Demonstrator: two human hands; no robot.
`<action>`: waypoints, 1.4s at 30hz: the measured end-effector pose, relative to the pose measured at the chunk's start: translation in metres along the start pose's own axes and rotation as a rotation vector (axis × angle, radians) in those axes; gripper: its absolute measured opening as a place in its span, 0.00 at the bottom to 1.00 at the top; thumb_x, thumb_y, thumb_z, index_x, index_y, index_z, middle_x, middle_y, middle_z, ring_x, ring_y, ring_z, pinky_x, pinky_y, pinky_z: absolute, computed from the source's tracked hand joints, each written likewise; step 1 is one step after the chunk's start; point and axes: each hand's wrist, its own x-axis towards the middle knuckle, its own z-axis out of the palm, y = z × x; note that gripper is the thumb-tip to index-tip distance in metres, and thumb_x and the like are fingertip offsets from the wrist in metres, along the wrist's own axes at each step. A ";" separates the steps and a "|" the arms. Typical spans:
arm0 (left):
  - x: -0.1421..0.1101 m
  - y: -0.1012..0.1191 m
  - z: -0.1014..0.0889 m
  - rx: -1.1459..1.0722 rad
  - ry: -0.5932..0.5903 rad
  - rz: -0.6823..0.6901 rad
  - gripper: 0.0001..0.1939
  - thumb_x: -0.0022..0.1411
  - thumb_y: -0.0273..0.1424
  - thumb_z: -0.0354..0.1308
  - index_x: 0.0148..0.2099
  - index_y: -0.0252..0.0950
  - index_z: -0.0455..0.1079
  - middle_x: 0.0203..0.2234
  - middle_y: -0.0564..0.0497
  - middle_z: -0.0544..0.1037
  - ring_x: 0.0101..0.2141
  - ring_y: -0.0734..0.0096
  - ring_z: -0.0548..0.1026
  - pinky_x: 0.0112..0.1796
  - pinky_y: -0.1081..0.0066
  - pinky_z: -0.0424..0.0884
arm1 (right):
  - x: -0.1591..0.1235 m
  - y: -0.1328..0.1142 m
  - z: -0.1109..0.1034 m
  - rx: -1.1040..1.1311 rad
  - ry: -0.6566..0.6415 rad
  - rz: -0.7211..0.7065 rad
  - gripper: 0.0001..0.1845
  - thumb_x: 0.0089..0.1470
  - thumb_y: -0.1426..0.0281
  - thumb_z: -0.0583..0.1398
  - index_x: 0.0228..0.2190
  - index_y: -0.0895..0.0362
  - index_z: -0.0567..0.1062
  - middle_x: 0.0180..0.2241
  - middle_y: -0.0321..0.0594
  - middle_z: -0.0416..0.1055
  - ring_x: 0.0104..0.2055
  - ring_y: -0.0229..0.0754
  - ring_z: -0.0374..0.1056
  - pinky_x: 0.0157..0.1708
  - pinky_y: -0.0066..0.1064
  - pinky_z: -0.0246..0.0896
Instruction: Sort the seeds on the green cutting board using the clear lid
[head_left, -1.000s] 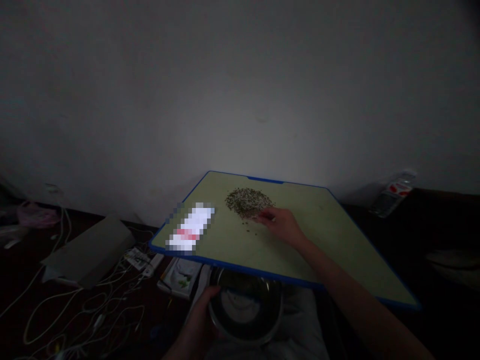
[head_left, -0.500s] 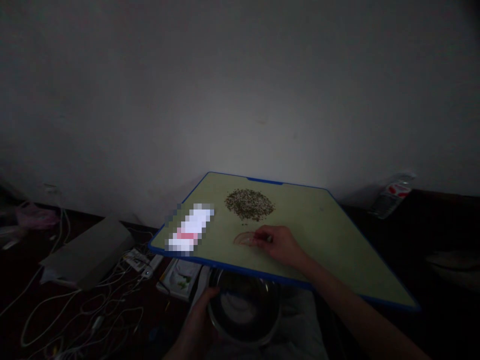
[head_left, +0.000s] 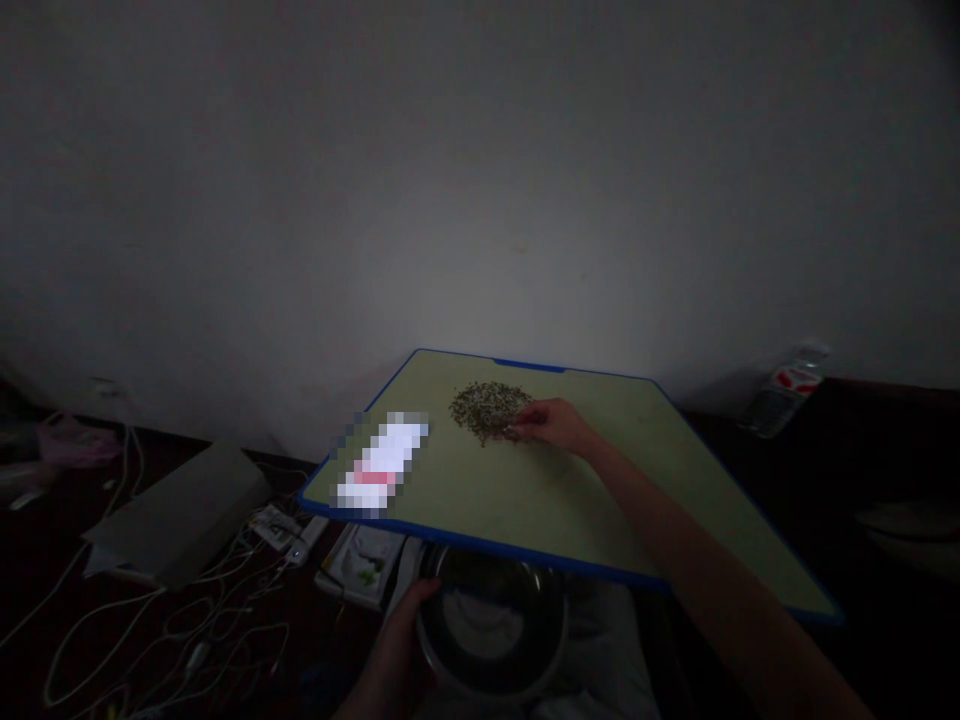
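Heap of small mottled grains (head_left: 486, 405): on the worktop (head_left: 450, 490), broader from side to side, lying left of the right hand (head_left: 556, 424), the nearer one, which sits at its near right edge. Right grip: fingers together, seemingly clamped on a thin clear piece (head_left: 505, 433), though dimness blurs it. Left hand (head_left: 403, 628): below the worktop's near edge, clamped on the left rim of a round metal bowl (head_left: 541, 655).
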 end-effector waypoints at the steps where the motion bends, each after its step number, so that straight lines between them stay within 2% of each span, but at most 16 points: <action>1: -0.001 0.000 0.000 0.015 0.004 0.000 0.07 0.49 0.31 0.55 0.26 0.33 0.71 0.15 0.48 0.78 0.36 0.55 0.75 0.39 0.63 0.67 | 0.002 0.000 0.000 0.006 0.007 0.001 0.13 0.39 0.62 0.61 0.26 0.59 0.75 0.20 0.36 0.72 0.22 0.35 0.66 0.23 0.24 0.58; 6: 0.001 -0.002 0.000 -0.005 -0.072 -0.029 0.10 0.50 0.31 0.53 0.25 0.31 0.72 0.17 0.46 0.78 0.36 0.57 0.75 0.39 0.65 0.66 | 0.007 0.000 0.010 0.018 0.145 0.013 0.14 0.40 0.61 0.61 0.26 0.60 0.75 0.22 0.37 0.72 0.23 0.36 0.67 0.24 0.25 0.58; 10: 0.004 -0.005 0.000 0.019 -0.032 0.032 0.10 0.50 0.31 0.53 0.24 0.31 0.72 0.15 0.47 0.77 0.33 0.57 0.76 0.40 0.64 0.66 | 0.003 -0.001 0.019 -0.062 0.235 0.001 0.12 0.42 0.62 0.60 0.26 0.58 0.76 0.23 0.37 0.73 0.25 0.36 0.67 0.26 0.25 0.59; 19: 0.004 -0.001 0.001 0.034 0.002 0.016 0.09 0.50 0.31 0.52 0.26 0.32 0.71 0.16 0.47 0.78 0.37 0.57 0.75 0.42 0.63 0.66 | -0.008 -0.012 0.024 -0.084 0.204 -0.031 0.10 0.42 0.64 0.60 0.27 0.57 0.76 0.23 0.35 0.73 0.25 0.35 0.66 0.27 0.25 0.58; 26: -0.003 0.006 0.002 0.055 0.036 0.004 0.12 0.49 0.31 0.54 0.35 0.31 0.73 0.22 0.46 0.80 0.39 0.55 0.75 0.42 0.61 0.66 | -0.011 -0.018 0.028 -0.071 0.173 -0.051 0.09 0.43 0.63 0.60 0.26 0.55 0.75 0.22 0.34 0.72 0.25 0.34 0.66 0.26 0.24 0.57; 29: -0.004 0.007 0.003 0.048 0.042 0.006 0.14 0.48 0.30 0.55 0.38 0.31 0.72 0.21 0.46 0.80 0.38 0.55 0.75 0.41 0.61 0.66 | -0.012 -0.020 0.029 -0.045 0.177 -0.056 0.09 0.42 0.63 0.61 0.26 0.55 0.75 0.22 0.34 0.72 0.25 0.34 0.66 0.26 0.24 0.58; 36: -0.003 0.004 0.001 0.072 0.021 0.106 0.08 0.49 0.31 0.55 0.29 0.34 0.72 0.19 0.49 0.79 0.36 0.57 0.76 0.40 0.64 0.67 | -0.015 -0.024 0.028 -0.041 0.129 -0.064 0.09 0.42 0.63 0.61 0.26 0.55 0.75 0.22 0.34 0.72 0.24 0.34 0.65 0.25 0.24 0.57; 42: -0.003 0.009 0.004 0.056 0.132 -0.031 0.09 0.49 0.29 0.53 0.32 0.33 0.73 0.21 0.47 0.80 0.36 0.56 0.76 0.39 0.61 0.67 | -0.014 -0.023 0.029 -0.070 0.110 -0.075 0.09 0.42 0.63 0.61 0.25 0.56 0.76 0.22 0.34 0.72 0.24 0.34 0.65 0.26 0.25 0.57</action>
